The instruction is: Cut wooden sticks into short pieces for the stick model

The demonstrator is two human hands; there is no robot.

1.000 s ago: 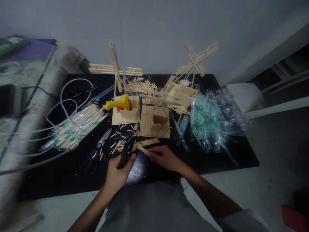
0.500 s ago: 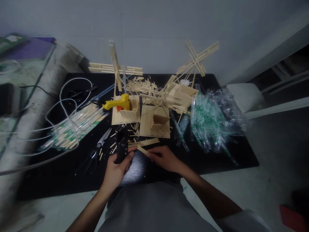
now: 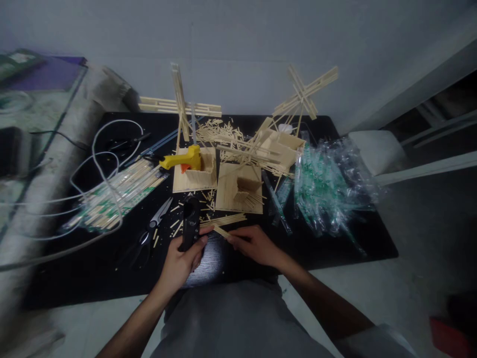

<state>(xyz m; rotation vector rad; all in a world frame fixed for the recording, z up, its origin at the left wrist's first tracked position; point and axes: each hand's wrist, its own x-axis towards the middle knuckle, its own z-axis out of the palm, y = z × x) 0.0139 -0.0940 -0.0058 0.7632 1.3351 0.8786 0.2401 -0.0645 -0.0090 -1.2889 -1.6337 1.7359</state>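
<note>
The thin wooden stick [image 3: 220,230] could have snapped short or shot off among the loose offcuts, I judged, if the black cutter [image 3: 191,221] bit it off-square, since only its right end was pinned. The right hand [image 3: 253,244] pinched that end in a closed grip near the near edge of the bench [image 3: 93,268]. The left hand [image 3: 181,261] had its grip wrapped tight round the cutter's handles (tool upright, head pointing away from the person), with the stick's free end just beside that thumb.

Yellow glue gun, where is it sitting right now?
Head view, left of centre: the yellow glue gun rests on the leftmost wooden base, beyond the left hand and right of the wrapped stick bundle.
</note>
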